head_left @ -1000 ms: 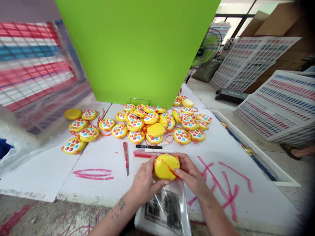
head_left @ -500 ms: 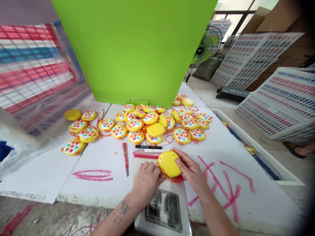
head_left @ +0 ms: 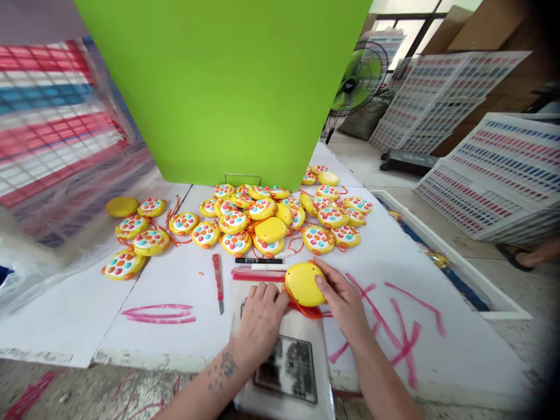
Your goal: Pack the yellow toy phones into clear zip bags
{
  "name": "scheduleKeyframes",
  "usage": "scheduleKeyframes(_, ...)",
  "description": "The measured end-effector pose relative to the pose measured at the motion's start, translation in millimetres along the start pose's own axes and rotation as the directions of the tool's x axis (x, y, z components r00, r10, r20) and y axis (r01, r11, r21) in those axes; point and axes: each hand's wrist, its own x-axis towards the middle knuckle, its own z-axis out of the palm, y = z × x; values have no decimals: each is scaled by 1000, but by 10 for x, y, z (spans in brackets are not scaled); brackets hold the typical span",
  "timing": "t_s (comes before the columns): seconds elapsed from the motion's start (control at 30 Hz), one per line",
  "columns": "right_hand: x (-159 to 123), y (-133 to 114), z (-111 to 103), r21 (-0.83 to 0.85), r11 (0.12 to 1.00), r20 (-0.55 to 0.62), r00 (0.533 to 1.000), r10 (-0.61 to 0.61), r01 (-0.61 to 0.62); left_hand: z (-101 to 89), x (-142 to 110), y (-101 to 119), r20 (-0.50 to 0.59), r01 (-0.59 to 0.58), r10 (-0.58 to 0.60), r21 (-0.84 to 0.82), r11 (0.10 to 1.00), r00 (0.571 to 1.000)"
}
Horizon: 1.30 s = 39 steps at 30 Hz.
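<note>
Currently | right hand (head_left: pixel 341 291) grips smooth yellow toy (head_left: pixel 303 284) | left hand (head_left: pixel 261 318) curled beside orange cord (head_left: pixel 310 313), grip unclear | clear printed plastic bag (head_left: pixel 301 331) beneath

The orange cord (head_left: pixel 311 314) has dropped below the yellow toy (head_left: pixel 303 285) – the left hand (head_left: pixel 263 316) has curled, perhaps pinching the cord.

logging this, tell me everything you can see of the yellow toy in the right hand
The toy is rounded, yellow and smooth, apparently plastic, with small dark holes near its edge and orange at top. Its plain back faces the camera, front hidden. The right hand grips its right side, thumb on the back; the left hand is at its lower left, contact unclear. Orange cord loops below, over the bag.
</note>
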Motion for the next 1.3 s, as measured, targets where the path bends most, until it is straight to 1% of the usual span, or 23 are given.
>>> scheduleKeyframes(0.1,0,3,-21,-24,1000,31,999,-15,16,19,-45,-25,-43,-78,75,-78,994,996)
scheduleKeyframes(0.2,-16,-34,-21,-100,994,189,982,-24,43,18,-74,-33,-123,-94,79,-123,988,989)
scheduleKeyframes(0.27,-39,-84,-4,-138,987,330,943,-31,81,9,-78,-31,-187,-96,70,-135,986,980)
scheduleKeyframes(0.33,-67,-142,24,-153,980,465,884,-44,129,-7,-73,-28,-251,-97,56,-153,983,966)
scheduleKeyframes(0.4,-89,-183,54,-151,970,564,822,-75,192,-31,-64,-24,-295,-97,39,-185,978,955)
scheduleKeyframes(0.43,-96,-192,65,-144,966,590,803,-90,214,-45,-60,-22,-313,-98,32,-198,975,949)
scheduleKeyframes(0.47,-100,-191,73,-136,966,596,797,-97,219,-61,-58,-18,-327,-100,27,-207,973,945)
scheduleKeyframes(0.5,-102,-183,77,-129,970,587,804,-93,206,-77,-57,-14,-340,-100,23,-210,973,940)
scheduleKeyframes(0.6,-112,-151,57,-130,983,528,848,-41,128,-115,-62,0,-381,-78,3,-180,981,925)
scheduleKeyframes(0.63,-122,-151,38,-153,980,514,857,-30,126,-120,-65,3,-387,-67,-1,-162,985,922)
scheduleKeyframes(0.7,-160,-177,-15,-229,959,502,864,-32,169,-110,-74,0,-384,-51,0,-123,991,924)
scheduleKeyframes(0.73,-188,-201,-48,-270,942,507,861,-38,201,-96,-78,-5,-372,-47,5,-105,993,928)
scheduleKeyframes(0.8,-260,-255,-111,-329,907,543,838,-45,262,-58,-87,-22,-333,-52,19,-91,994,943)
scheduleKeyframes(0.87,-344,-298,-144,-360,877,581,812,-56,317,-19,-94,-40,-279,-60,26,-113,992,960)
scheduleKeyframes(0.93,-419,-312,-134,-371,862,585,808,-70,344,1,-97,-54,-238,-54,15,-158,986,971)
scheduleKeyframes(1.0,-459,-292,-101,-357,881,543,836,-76,312,-5,-92,-61,-219,-32,-14,-205,978,976)
scheduleKeyframes(1.07,-442,-250,-95,-312,921,458,886,-71,235,-28,-78,-57,-195,-10,-39,-242,970,980)
scheduleKeyframes(1.1,-411,-228,-114,-289,938,386,920,-71,194,-40,-68,-51,-169,-1,-42,-248,969,985)
scheduleKeyframes(1.17,-319,-195,-200,-251,960,182,980,-78,123,-57,-42,-32,-92,-8,-12,-213,977,996)
scheduleKeyframes(1.2,-269,-190,-259,-228,969,66,994,-84,97,-59,-28,-21,-52,-20,12,-173,985,999)
scheduleKeyframes(1.23,-223,-194,-320,-200,977,-36,996,-88,79,-56,-14,-10,-14,-34,32,-127,991,999)
scheduleKeyframes(1.27,-186,-205,-378,-166,984,-113,989,-90,70,-49,-2,0,14,-46,47,-83,996,999)
scheduleKeyframes(1.3,-161,-222,-425,-127,989,-160,983,-91,71,-40,9,7,32,-53,55,-48,997,998)
